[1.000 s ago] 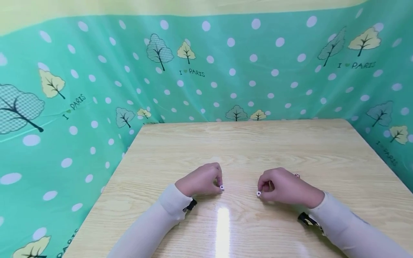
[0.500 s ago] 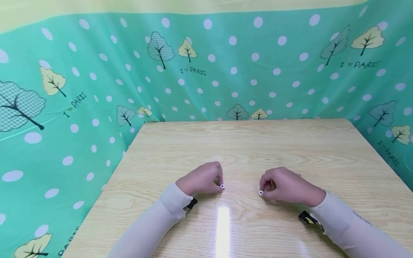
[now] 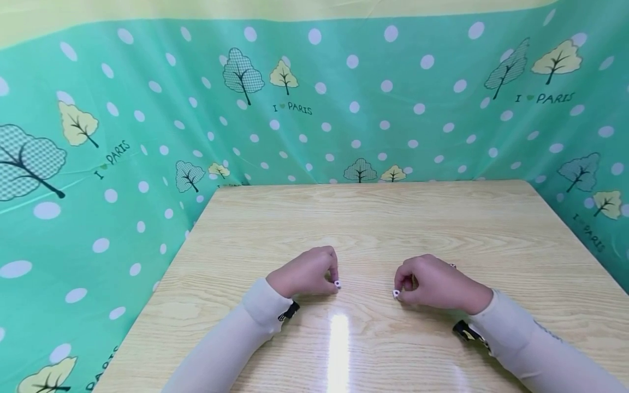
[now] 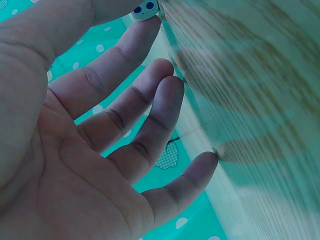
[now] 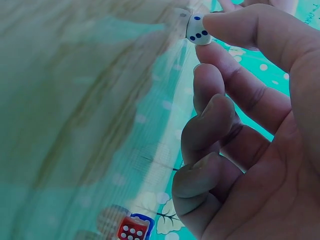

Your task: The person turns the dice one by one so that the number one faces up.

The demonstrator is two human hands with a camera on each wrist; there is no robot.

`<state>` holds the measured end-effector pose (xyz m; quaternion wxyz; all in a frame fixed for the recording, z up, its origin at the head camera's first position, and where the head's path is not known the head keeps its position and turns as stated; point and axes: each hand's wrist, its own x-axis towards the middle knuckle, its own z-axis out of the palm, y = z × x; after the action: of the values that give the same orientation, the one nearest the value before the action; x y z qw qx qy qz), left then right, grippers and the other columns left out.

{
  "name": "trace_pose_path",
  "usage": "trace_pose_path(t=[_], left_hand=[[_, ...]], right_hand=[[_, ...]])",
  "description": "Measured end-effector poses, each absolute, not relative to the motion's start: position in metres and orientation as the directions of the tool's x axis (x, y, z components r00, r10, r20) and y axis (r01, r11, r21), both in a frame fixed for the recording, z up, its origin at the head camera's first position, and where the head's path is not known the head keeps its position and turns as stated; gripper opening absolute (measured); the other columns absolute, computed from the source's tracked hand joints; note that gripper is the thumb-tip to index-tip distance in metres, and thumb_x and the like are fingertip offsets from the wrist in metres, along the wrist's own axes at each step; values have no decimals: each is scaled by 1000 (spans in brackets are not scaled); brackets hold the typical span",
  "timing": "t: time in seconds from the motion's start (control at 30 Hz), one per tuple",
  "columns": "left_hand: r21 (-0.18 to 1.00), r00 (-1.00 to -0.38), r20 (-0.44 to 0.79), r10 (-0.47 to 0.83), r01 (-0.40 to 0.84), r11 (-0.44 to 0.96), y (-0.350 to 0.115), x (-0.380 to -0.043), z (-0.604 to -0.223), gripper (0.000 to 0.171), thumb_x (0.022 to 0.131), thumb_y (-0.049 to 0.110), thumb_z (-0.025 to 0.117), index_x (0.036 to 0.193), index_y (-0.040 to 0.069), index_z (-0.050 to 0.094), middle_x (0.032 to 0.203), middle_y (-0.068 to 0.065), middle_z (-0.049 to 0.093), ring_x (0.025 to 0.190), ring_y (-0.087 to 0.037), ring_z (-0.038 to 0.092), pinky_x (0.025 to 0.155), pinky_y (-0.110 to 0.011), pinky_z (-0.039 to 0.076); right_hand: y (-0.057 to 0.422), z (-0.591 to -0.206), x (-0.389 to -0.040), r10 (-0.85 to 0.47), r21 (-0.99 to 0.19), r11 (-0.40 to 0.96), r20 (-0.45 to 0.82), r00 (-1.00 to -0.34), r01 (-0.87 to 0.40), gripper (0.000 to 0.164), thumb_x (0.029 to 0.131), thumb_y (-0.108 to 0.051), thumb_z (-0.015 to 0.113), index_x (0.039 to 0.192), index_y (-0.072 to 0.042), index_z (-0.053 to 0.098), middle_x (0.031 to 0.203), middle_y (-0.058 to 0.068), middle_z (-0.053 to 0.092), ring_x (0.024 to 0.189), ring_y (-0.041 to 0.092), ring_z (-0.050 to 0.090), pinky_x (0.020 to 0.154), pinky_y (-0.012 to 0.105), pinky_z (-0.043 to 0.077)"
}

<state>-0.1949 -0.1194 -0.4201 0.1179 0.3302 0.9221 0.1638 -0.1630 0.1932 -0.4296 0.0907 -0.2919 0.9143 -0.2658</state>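
My left hand (image 3: 307, 273) pinches a small white die (image 3: 337, 284) between thumb and fingertip at the middle of the wooden table. In the left wrist view that die (image 4: 145, 9) shows dark blue pips at the top edge, and the other fingers spread with their tips right at the tabletop. To the right, my right hand (image 3: 434, 283) pinches a second white die (image 3: 396, 293) the same way. Seen from the right wrist, this die (image 5: 199, 31) has blue pips and stands right at the tabletop, the remaining fingers curled below it.
A red die (image 5: 132, 230) with white pips lies on the table beyond the right hand, a blue piece (image 5: 146, 219) close behind it. The wooden table (image 3: 363, 218) meets a green dotted curtain (image 3: 295, 142) at its back and sides.
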Motion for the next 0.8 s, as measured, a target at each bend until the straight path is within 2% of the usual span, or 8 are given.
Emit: trace_pose_path(t=[0.8], left_hand=[[377, -751, -101, 653, 578, 724, -120, -195, -421, 14, 85, 22, 84, 78, 23, 71, 99, 10, 59, 87, -7, 55, 81, -24, 49]], right_hand=[[192, -431, -163, -573, -536, 698, -19, -819, -476, 21, 84, -22, 82, 77, -34, 68, 67, -16, 57, 61, 2, 51, 59, 22, 45]])
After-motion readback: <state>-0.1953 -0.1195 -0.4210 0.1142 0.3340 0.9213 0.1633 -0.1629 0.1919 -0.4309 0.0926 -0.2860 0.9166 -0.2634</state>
